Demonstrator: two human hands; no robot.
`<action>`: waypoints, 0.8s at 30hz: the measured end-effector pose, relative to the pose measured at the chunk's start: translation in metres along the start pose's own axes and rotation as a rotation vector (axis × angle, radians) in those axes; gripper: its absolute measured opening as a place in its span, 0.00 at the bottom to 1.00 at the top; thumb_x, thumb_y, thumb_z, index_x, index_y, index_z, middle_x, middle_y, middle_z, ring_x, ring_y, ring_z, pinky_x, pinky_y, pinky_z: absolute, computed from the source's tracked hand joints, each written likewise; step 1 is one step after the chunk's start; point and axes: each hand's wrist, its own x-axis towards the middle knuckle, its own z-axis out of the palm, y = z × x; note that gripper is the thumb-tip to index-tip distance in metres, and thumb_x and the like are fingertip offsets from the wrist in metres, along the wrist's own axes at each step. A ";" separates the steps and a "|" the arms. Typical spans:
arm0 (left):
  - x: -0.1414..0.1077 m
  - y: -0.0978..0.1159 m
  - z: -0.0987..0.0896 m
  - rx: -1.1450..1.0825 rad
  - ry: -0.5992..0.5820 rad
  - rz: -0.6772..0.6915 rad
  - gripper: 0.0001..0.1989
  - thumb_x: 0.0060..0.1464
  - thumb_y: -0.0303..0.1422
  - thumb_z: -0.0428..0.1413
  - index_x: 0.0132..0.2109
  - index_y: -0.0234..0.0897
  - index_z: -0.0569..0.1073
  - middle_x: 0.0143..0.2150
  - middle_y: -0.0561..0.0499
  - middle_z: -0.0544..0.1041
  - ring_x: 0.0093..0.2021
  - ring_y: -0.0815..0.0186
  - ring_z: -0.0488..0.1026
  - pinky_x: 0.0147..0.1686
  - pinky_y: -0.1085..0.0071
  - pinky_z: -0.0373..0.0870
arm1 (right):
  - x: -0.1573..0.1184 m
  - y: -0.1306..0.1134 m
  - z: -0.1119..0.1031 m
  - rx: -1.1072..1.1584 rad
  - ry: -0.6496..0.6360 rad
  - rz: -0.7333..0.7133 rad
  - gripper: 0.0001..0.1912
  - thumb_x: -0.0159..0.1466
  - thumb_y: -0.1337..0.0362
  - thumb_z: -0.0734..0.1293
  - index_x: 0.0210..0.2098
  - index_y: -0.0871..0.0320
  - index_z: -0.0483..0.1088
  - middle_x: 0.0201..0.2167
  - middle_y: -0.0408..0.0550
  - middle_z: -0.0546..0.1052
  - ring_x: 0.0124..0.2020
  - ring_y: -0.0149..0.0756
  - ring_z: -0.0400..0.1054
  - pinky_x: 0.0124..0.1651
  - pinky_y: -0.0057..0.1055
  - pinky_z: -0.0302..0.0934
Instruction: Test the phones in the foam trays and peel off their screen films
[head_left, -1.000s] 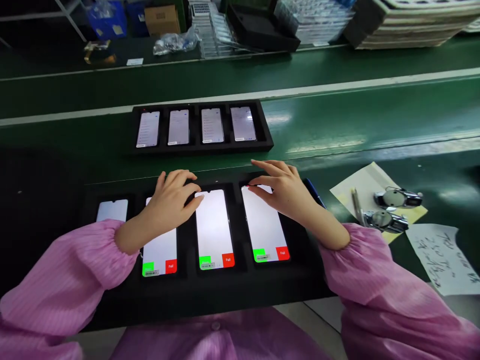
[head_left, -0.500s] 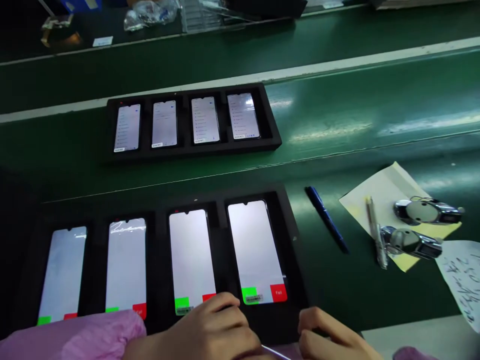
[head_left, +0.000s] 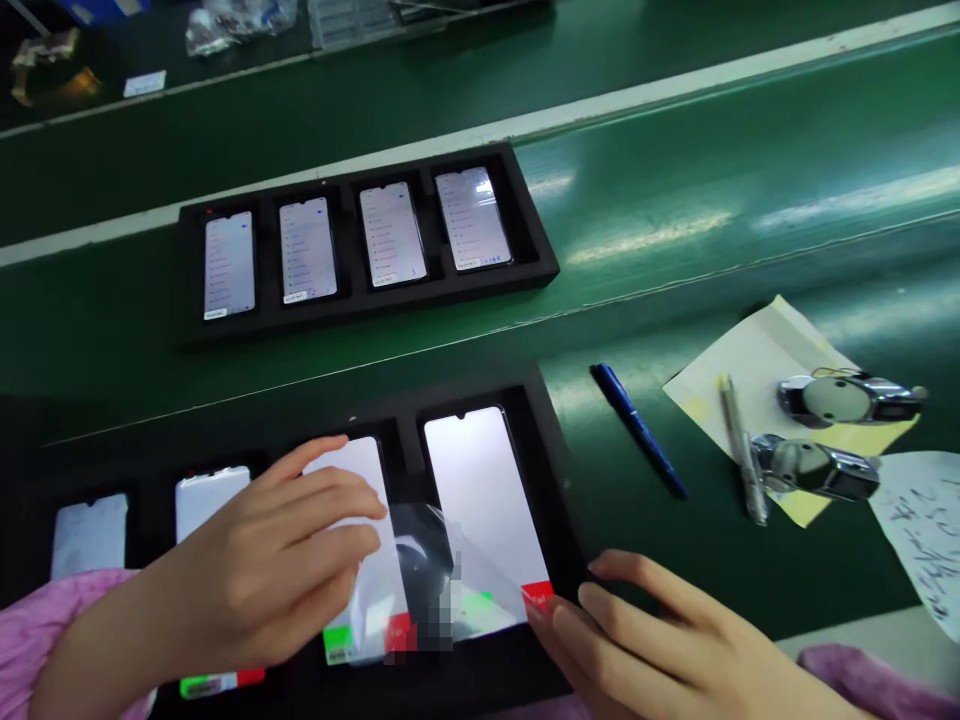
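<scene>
My left hand [head_left: 277,550] is over the third phone [head_left: 364,590] in the near black tray [head_left: 480,665], fingers stretched across its white lit screen. I cannot tell how firmly they touch it. At the lower right of the fourth phone [head_left: 480,480], my right hand [head_left: 645,630] pinches the corner of a clear plastic film [head_left: 487,575]. The film slants over that phone and the gap beside it; part of this area is pixelated. Green and red boxes show at the screen bottoms. The second phone [head_left: 214,490] is partly hidden by my left hand and wrist.
A farther black tray [head_left: 367,290] holds several lit phones on the green bench. Right of the near tray lie a blue pen [head_left: 637,430], a yellowish paper [head_left: 697,385] with a clear pen [head_left: 742,450] and two shiny metal objects [head_left: 847,400], and a handwritten sheet [head_left: 922,530].
My left hand has risen from the tray's front edge onto the third phone and spread. A clear film now shows, held in my right hand beside the fourth phone. The view has shifted slightly.
</scene>
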 end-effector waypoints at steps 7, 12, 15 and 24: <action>-0.011 -0.013 -0.010 0.497 0.012 -0.434 0.16 0.69 0.42 0.51 0.42 0.45 0.82 0.56 0.42 0.80 0.56 0.42 0.77 0.62 0.34 0.68 | 0.059 0.050 0.005 0.227 0.085 0.002 0.10 0.75 0.69 0.66 0.40 0.59 0.79 0.34 0.46 0.77 0.33 0.32 0.69 0.34 0.35 0.63; -0.015 -0.006 -0.004 0.616 -0.028 -0.496 0.22 0.71 0.44 0.49 0.44 0.33 0.83 0.59 0.33 0.78 0.60 0.34 0.75 0.61 0.26 0.65 | 0.091 0.071 0.017 0.553 0.392 0.482 0.04 0.69 0.63 0.74 0.37 0.54 0.78 0.30 0.41 0.72 0.27 0.28 0.64 0.29 0.31 0.60; -0.016 -0.008 -0.002 0.571 0.002 -0.496 0.20 0.70 0.44 0.51 0.45 0.34 0.82 0.58 0.35 0.79 0.61 0.36 0.75 0.64 0.25 0.63 | 0.095 0.069 0.018 0.673 0.477 0.573 0.04 0.68 0.63 0.74 0.37 0.54 0.76 0.28 0.41 0.71 0.26 0.29 0.62 0.28 0.32 0.58; -0.014 -0.029 -0.010 0.373 0.066 -0.537 0.17 0.67 0.46 0.55 0.41 0.42 0.84 0.55 0.44 0.80 0.61 0.46 0.73 0.68 0.34 0.60 | 0.092 0.066 0.024 0.682 0.557 0.552 0.05 0.69 0.63 0.73 0.37 0.53 0.75 0.29 0.42 0.72 0.28 0.31 0.66 0.29 0.33 0.61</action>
